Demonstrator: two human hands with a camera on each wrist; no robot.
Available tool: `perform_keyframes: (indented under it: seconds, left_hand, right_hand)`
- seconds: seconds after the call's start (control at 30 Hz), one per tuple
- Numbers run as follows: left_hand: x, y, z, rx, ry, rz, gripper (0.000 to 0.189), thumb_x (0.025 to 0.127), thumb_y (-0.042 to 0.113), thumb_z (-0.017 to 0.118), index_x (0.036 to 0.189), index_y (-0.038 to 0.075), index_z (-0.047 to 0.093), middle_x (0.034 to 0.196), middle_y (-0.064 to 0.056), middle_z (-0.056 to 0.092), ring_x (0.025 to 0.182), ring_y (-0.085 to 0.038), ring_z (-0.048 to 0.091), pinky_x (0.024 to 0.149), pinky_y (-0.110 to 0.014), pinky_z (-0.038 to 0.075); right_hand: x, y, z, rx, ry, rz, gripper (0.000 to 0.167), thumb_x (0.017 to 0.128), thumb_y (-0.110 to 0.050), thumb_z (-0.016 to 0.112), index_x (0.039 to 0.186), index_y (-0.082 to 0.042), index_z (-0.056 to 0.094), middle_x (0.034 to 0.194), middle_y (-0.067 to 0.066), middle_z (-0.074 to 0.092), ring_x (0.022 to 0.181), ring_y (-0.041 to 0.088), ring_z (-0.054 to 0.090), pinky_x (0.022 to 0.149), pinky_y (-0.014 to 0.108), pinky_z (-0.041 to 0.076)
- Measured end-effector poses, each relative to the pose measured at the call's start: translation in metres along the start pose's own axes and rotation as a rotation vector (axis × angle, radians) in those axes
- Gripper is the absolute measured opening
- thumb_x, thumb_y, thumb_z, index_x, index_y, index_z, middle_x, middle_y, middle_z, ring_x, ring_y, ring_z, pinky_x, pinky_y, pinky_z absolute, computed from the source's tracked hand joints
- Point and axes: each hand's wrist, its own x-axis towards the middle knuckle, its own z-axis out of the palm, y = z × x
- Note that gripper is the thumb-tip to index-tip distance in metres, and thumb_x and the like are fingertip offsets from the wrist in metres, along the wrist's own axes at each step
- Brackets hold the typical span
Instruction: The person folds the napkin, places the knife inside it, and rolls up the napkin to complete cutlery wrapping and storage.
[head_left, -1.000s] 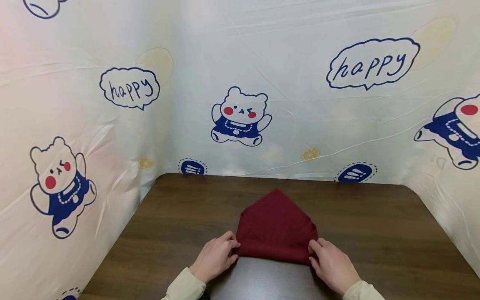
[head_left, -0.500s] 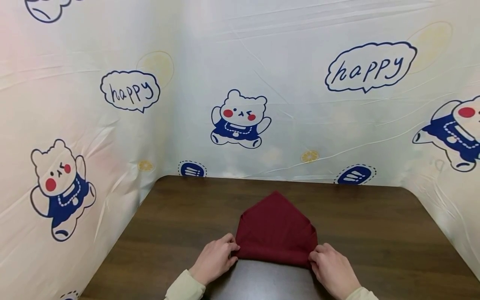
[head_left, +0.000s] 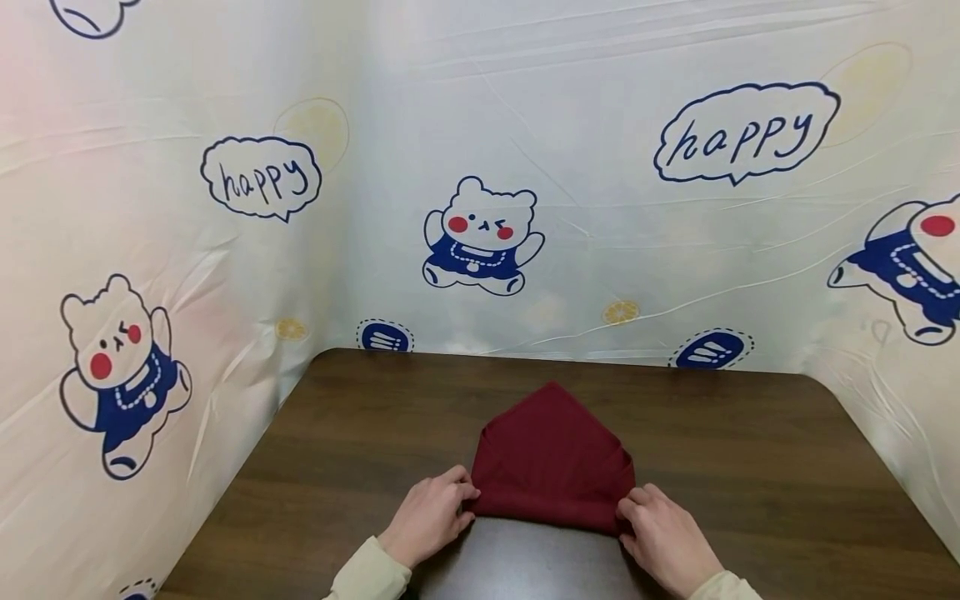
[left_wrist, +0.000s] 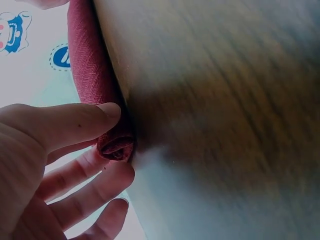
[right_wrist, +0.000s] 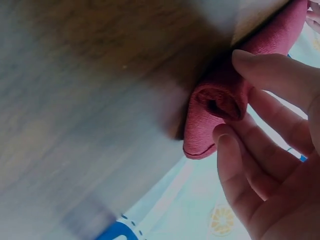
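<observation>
A dark red cloth napkin [head_left: 553, 450] lies on the brown table, its far end folded to a point and its near edge rolled into a thick tube. At the left end of the roll, my left hand [head_left: 429, 512] pinches it with the thumb on the near side. My right hand [head_left: 666, 533] grips the opposite end. Up close in the left wrist view, the roll [left_wrist: 90, 60] shows a tight spiral end between thumb and fingers. The right wrist view shows a looser, hollow end of the roll [right_wrist: 220, 102], with a flat folded layer sticking out beside it.
The wood-grain table [head_left: 360, 425] extends around the napkin on all sides. Pale curtain sheets [head_left: 585, 275] printed with bears and the word happy hang behind the table and along both sides.
The fingers of my right hand have shifted slightly and bunched closer at the roll's end. My left hand keeps its hold, and the roll looks nearly the same.
</observation>
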Motion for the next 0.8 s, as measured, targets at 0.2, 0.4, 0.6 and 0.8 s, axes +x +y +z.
perform_keyframes:
  seconds: [0.2, 0.4, 0.6, 0.8]
  left_hand:
    - [0.002, 0.002, -0.002, 0.088, 0.004, 0.055, 0.019, 0.072, 0.019, 0.084, 0.087, 0.018, 0.073, 0.087, 0.006, 0.060, 0.067, -0.007, 0.060, 0.057, -0.026, 0.044]
    - [0.003, 0.001, 0.000, 0.140, 0.004, 0.075, 0.021, 0.070, 0.020, 0.086, 0.083, 0.019, 0.069, 0.082, 0.007, 0.057, 0.066, -0.009, 0.060, 0.056, -0.025, 0.040]
    - [0.004, 0.002, 0.002, 0.165, 0.039, 0.082, 0.021, 0.071, 0.017, 0.084, 0.083, 0.018, 0.068, 0.082, 0.006, 0.058, 0.067, -0.010, 0.062, 0.056, -0.026, 0.042]
    - [0.004, 0.003, 0.005, 0.165, 0.113, 0.096, 0.021, 0.069, 0.013, 0.083, 0.078, 0.016, 0.064, 0.077, 0.006, 0.056, 0.058, -0.010, 0.058, 0.052, -0.024, 0.037]
  right_hand:
    - [-0.001, 0.003, 0.004, 0.013, 0.043, -0.034, 0.034, 0.053, -0.011, 0.087, 0.070, -0.019, 0.057, 0.073, -0.010, 0.055, 0.072, 0.010, 0.050, 0.058, 0.024, 0.047]
    - [-0.001, 0.004, 0.007, 0.024, 0.067, -0.059, 0.041, 0.050, -0.011, 0.087, 0.071, -0.019, 0.053, 0.072, -0.010, 0.051, 0.071, 0.010, 0.048, 0.059, 0.023, 0.045]
    - [0.000, 0.007, 0.011, 0.044, 0.084, -0.079, 0.042, 0.051, -0.006, 0.080, 0.070, -0.019, 0.045, 0.067, -0.011, 0.046, 0.066, 0.010, 0.044, 0.056, 0.022, 0.039]
    - [0.000, 0.007, 0.012, 0.056, 0.064, -0.064, 0.037, 0.053, -0.006, 0.074, 0.070, -0.018, 0.043, 0.064, -0.011, 0.044, 0.064, 0.010, 0.042, 0.055, 0.021, 0.037]
